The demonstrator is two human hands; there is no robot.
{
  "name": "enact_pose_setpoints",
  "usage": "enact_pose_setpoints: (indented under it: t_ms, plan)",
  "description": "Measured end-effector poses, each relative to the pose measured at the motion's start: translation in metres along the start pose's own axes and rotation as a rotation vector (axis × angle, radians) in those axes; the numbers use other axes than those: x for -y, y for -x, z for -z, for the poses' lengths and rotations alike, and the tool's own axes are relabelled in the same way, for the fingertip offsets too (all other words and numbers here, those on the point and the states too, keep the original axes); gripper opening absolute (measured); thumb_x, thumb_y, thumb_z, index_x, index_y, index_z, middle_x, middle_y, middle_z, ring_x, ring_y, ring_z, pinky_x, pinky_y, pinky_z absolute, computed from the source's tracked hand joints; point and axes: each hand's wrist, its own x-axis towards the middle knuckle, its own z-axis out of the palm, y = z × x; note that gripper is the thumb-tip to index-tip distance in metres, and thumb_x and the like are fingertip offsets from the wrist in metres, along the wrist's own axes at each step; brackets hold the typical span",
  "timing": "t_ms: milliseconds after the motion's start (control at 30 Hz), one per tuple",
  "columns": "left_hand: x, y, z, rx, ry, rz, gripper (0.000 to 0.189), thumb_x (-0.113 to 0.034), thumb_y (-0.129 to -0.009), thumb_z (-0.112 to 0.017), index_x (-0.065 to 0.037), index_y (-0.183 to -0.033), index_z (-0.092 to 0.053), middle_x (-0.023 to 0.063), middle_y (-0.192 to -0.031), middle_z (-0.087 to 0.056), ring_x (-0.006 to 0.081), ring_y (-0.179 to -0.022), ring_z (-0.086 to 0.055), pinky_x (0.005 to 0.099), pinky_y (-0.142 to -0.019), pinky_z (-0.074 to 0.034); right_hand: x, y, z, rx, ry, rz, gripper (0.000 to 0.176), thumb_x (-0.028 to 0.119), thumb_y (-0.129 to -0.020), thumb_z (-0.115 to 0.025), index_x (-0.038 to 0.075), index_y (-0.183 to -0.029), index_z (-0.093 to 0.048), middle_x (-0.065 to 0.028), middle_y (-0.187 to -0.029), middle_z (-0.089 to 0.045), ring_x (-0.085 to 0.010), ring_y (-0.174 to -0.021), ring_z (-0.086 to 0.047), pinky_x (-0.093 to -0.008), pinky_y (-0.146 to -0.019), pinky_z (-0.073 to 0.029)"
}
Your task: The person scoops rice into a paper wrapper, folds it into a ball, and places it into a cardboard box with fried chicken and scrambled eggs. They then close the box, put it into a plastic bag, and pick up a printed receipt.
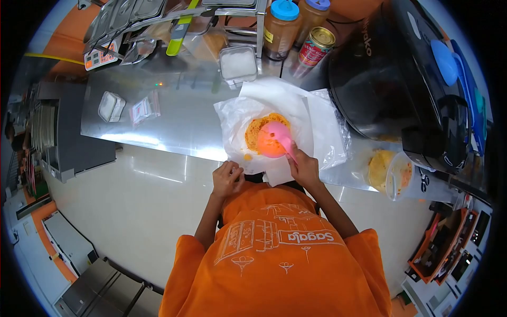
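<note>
A pink rice scoop [273,139] is in my right hand [304,168], whose fingers are wrapped round its handle. The scoop's rounded head rests over a mound of orange-yellow rice [254,129], covering part of it. Under the rice lies white wrapping paper [232,119], with a small orange bit near its front edge. My left hand [228,178] is closed at the paper's front left corner, its fingers curled; whether they pinch the paper cannot be made out.
A big black rice cooker [364,79] stands right of the paper. Sauce bottles [282,31], a tin can [316,46] and a white-filled container [238,63] sit behind. Small packets [145,108] lie left on the steel counter [185,116]. A clear tub [400,177] is at the right edge.
</note>
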Motion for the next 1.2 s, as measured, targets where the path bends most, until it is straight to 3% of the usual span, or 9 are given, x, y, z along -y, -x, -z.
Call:
enact_pose_setpoints:
  t_ms: [133,200,233,367,500,633,733,1000,1200]
  plan:
    - [-0.003,-0.004,0.000,-0.079,0.009,0.119,0.025,-0.009,-0.065,-0.067,-0.006,-0.085,-0.053,0.0074,-0.080,-0.051,0.0201,-0.064,-0.052,0.0275,-0.050,-0.043,-0.007,0.009,-0.001,-0.115,-0.237,-0.243,0.042,0.018,-0.087,-0.045,0.000,-0.124,-0.034,-0.0229,-0.082,-0.059,-0.0337,-0.059,-0.059,-0.0387,-0.051,-0.046]
    - [-0.015,-0.016,-0.013,-0.377,0.225,0.548,0.033,-0.012,-0.070,-0.067,-0.002,-0.093,-0.047,0.0083,-0.081,-0.051,0.0202,-0.063,-0.051,0.0311,-0.051,-0.043,-0.006,0.005,0.002,-0.093,-0.305,-0.402,0.044,0.023,-0.090,-0.044,0.001,-0.124,-0.029,-0.0086,-0.055,-0.050,-0.0160,-0.046,-0.049,-0.0286,-0.049,-0.039]
    - [-0.020,-0.021,-0.016,-0.524,0.335,0.763,0.037,-0.014,-0.072,-0.067,0.000,-0.097,-0.044,0.0088,-0.081,-0.051,0.0203,-0.063,-0.050,0.0330,-0.052,-0.044,-0.002,0.002,0.006,-0.068,-0.346,-0.473,0.042,0.022,-0.090,-0.043,0.000,-0.124,-0.029,-0.0116,-0.057,-0.051,-0.0200,-0.048,-0.050,-0.0310,-0.049,-0.040]
    - [-0.013,-0.003,-0.021,-0.122,0.594,1.038,0.054,-0.022,-0.070,-0.071,0.004,-0.101,-0.036,0.0157,-0.088,-0.052,0.0230,-0.078,-0.056,0.0318,-0.063,-0.048,0.008,-0.012,0.020,-0.025,-0.442,-0.628,0.040,0.021,-0.091,-0.039,0.000,-0.123,-0.029,-0.0147,-0.055,-0.048,-0.0257,-0.049,-0.051,-0.0356,-0.049,-0.039]
    - [-0.011,0.006,-0.027,0.076,0.562,0.988,0.047,-0.023,-0.073,-0.068,0.005,-0.103,-0.043,0.0160,-0.093,-0.057,0.0197,-0.077,-0.058,0.0300,-0.066,-0.047,0.013,-0.011,0.024,-0.011,-0.462,-0.716,0.038,0.022,-0.092,-0.037,0.002,-0.123,-0.028,-0.0125,-0.052,-0.047,-0.0247,-0.047,-0.050,-0.0353,-0.048,-0.038]
    - [-0.017,-0.011,-0.017,0.008,0.837,1.178,0.044,-0.020,-0.084,-0.055,0.003,-0.118,-0.041,0.0132,-0.097,-0.058,0.0158,-0.088,-0.057,0.0275,-0.074,-0.045,0.012,-0.016,0.023,-0.042,-0.493,-0.713,0.036,0.022,-0.092,-0.036,0.003,-0.121,-0.028,-0.0150,-0.052,-0.047,-0.0287,-0.047,-0.051,-0.0371,-0.047,-0.037]
    - [-0.007,-0.003,-0.033,-0.156,0.994,0.956,0.041,-0.019,-0.087,-0.050,0.000,-0.122,-0.040,0.0112,-0.102,-0.056,0.0173,-0.096,-0.054,0.0288,-0.080,-0.044,0.011,-0.033,0.025,-0.039,-0.470,-0.687,0.034,0.020,-0.091,-0.036,0.005,-0.121,-0.027,-0.0190,-0.055,-0.049,-0.0353,-0.052,-0.053,-0.0418,-0.047,-0.037]
    - [-0.028,-0.019,-0.015,-0.283,1.647,1.154,0.042,-0.014,-0.087,-0.044,-0.005,-0.126,-0.030,0.0125,-0.120,-0.043,0.0272,-0.112,-0.044,0.0457,-0.090,-0.040,-0.001,-0.065,0.033,0.109,-0.419,-0.542,0.032,0.016,-0.089,-0.037,0.012,-0.119,-0.026,-0.0288,-0.076,-0.056,-0.0472,-0.070,-0.053,-0.0548,-0.059,-0.038]
    - [-0.033,-0.024,-0.015,-0.259,1.781,1.116,0.044,-0.014,-0.088,-0.043,-0.009,-0.128,-0.025,0.0108,-0.124,-0.040,0.0275,-0.113,-0.042,0.0481,-0.090,-0.039,0.005,-0.051,0.026,0.218,-0.227,-0.361,0.031,0.017,-0.090,-0.036,0.009,-0.119,-0.028,-0.0252,-0.079,-0.058,-0.0427,-0.070,-0.056,-0.0485,-0.061,-0.039]
